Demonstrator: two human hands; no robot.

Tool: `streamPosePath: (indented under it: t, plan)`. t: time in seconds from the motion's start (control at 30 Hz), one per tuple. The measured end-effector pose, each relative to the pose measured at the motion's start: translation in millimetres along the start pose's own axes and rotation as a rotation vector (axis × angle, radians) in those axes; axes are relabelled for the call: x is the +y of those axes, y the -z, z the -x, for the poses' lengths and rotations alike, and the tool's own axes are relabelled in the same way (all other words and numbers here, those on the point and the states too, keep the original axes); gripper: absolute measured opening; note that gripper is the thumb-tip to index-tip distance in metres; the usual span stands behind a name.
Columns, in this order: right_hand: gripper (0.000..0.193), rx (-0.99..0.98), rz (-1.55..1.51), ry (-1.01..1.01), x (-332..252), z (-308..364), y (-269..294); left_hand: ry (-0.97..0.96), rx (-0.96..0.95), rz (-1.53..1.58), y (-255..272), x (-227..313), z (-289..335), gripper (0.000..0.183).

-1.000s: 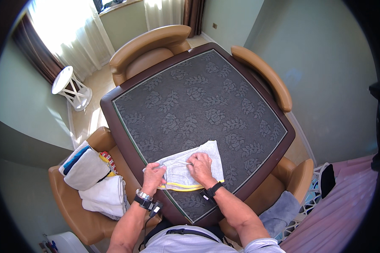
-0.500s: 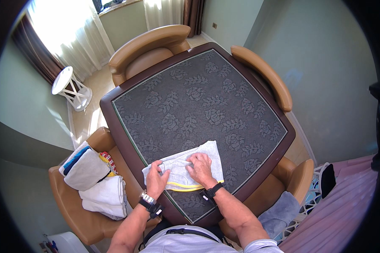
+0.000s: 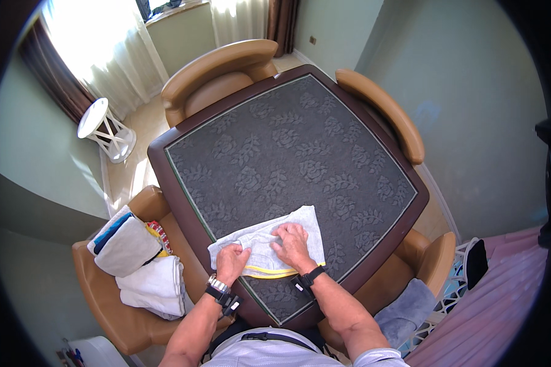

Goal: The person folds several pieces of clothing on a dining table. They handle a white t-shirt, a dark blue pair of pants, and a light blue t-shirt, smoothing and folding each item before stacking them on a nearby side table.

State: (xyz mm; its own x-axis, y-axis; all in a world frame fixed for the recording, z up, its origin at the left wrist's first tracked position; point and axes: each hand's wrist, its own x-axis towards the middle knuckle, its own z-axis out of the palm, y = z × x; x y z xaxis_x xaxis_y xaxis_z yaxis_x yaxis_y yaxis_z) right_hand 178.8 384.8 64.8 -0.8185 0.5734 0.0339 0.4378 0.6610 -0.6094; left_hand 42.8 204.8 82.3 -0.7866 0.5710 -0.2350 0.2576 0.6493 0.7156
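A light grey folded garment [image 3: 264, 238] with a yellow stripe along its near edge lies on the table's near corner. At its left end, my left hand [image 3: 231, 264] has its fingers curled in, thumb close to the index finger, pinching the fabric. My right hand [image 3: 294, 248] rests on the middle of the garment, fingers bent and slightly apart, pressing on the cloth. Its fingertips touch the upper layer. A wrist strap with a small black device is on each wrist, and a metal watch is on the left one.
The square table [image 3: 288, 153] has a dark floral cloth top and a brown rim. On the tan chair at left sit a stack of folded clothes [image 3: 128, 244] and a white folded cloth [image 3: 153, 284]. A grey cloth [image 3: 404, 312] lies on the right chair. A white stool [image 3: 107, 131] stands by the curtain.
My left hand has shifted slightly right and nearer to me, and its thumb and fingers have drawn closer together. My right hand stays nearly in place on the garment.
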Motion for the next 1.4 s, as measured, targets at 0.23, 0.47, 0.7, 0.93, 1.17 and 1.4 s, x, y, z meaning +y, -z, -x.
streamPosePath:
  t: [0.23, 0.47, 0.7, 0.93, 1.17, 1.4]
  plan:
    - [0.045, -0.034, 0.005, 0.005, 0.0, 1.1, 2.2, 0.058, -0.019, 0.197, 8.4, 10.3, 33.9, 0.026]
    - [0.052, -0.063, 0.05, 0.037, -1.5, 1.6, 3.4, 0.179, -0.063, 0.487, -4.6, -0.5, 42.9, 0.014]
    - [0.055, -0.104, 0.068, 0.047, -3.7, 0.9, 6.6, 0.262, -0.189, 0.628, 3.6, -0.1, 26.3, 0.031]
    - [0.057, -0.108, 0.062, 0.05, -4.0, 1.3, 6.7, 0.296, -0.277, 0.635, 11.0, 17.5, 16.9, 0.036]
    - [0.059, -0.121, 0.061, 0.047, -4.8, 0.1, 7.8, 0.412, -0.232, 0.669, 11.2, 12.4, -2.8, 0.027]
    - [0.064, -0.106, 0.065, 0.051, -4.5, 0.4, 7.4, 0.282, -0.189, 0.672, 6.5, 8.4, 11.5, 0.052]
